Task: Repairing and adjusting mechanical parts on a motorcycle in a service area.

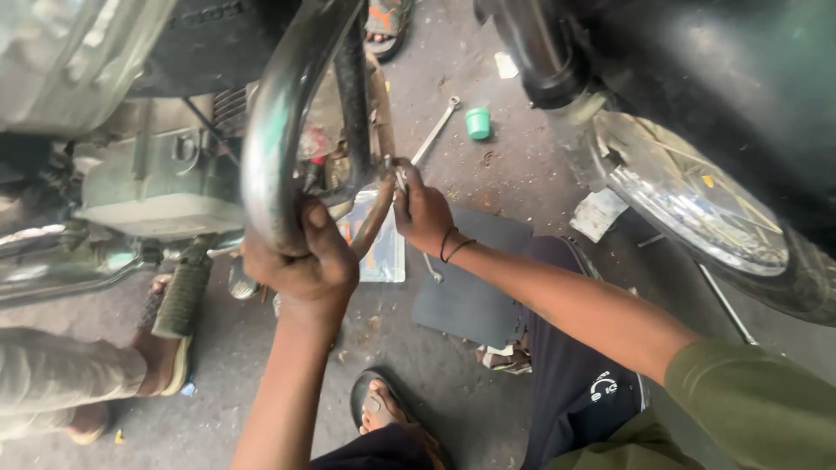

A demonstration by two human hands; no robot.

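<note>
Closest in, the left hand (300,261) is wrapped tight around the lower bend of the chrome crash guard (279,130), fingers closed on the tube, bracing it. Just right of that grip, the right hand (424,211) is pinched shut on a small tool (400,178) at the guard's mounting point, though what kind of tool can't be made out. To do this well, the person should keep the left hand steady so the guard doesn't shift, and hold the tool square on the fastener. Below the right hand lies a dark mat (475,287). Beyond it, a spanner (435,129) and a green cap (477,123) rest on the ground. The engine (157,174) sits left of the grip, the front wheel (697,209) well right.
</note>
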